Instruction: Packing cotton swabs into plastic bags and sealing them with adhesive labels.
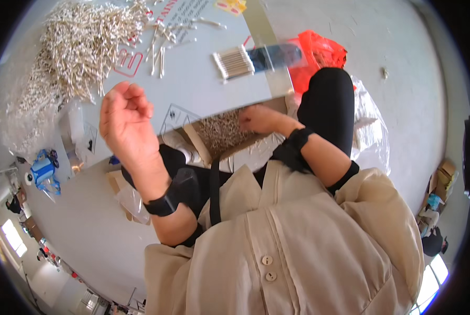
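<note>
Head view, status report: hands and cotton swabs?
Left hand raised, loosely curled, empty. Right hand reaching into box of swabs under the board. Nothing blocking.

The floor is smooth pale grey concrete (403,79) and it fills the right side and the lower left. A light grey flat bench (193,89) stands at the upper middle. On the floor beside it lies a crumpled red-orange plastic bag (321,50). A brown cardboard box (445,170) sits at the far right. Bright windows (12,239) give daylight at the lower left, and another bright window (434,275) is at the lower right.
</note>
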{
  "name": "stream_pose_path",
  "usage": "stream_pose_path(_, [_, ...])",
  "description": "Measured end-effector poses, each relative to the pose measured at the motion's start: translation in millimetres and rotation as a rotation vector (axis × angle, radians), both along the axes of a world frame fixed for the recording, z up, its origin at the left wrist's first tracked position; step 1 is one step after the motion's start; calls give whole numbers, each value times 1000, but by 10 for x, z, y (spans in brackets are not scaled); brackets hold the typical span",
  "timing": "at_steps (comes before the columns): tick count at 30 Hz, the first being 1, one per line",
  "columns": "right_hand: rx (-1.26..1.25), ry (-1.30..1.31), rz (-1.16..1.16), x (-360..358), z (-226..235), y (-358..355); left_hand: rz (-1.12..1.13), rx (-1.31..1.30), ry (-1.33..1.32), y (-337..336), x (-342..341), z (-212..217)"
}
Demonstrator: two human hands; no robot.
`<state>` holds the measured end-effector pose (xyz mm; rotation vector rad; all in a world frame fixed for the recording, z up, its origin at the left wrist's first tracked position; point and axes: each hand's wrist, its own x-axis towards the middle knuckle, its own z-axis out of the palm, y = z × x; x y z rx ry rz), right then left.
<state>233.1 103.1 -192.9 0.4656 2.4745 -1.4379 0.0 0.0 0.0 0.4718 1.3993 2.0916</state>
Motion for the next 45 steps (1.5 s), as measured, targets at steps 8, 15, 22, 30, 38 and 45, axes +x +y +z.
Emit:
stream_pose_path(8, [-96, -29, -300, 305, 577, -138, -314, -558, 525, -923, 549, -31])
stream_pose_path(15, [-109, 12, -499, 463, 776, 18, -425, -724, 1143, -760, 737, -100])
stream_pose_path(22, [-2, 444, -1036, 328, 630, 197, -425, -699, 1287, -113, 800, -791])
stream_pose_path(30, [-270, 466, -1183, 130, 682, 226, -545, -810, 1512, 327, 960, -1086])
stream_pose_path(38, [-358, 594, -1291, 41, 573, 313, -585, -856, 1522, 427, 1027, -1197])
stream_pose_path(45, [-254, 775, -1196, -247, 619, 441, -266, -426, 1020, 572, 833, -1305])
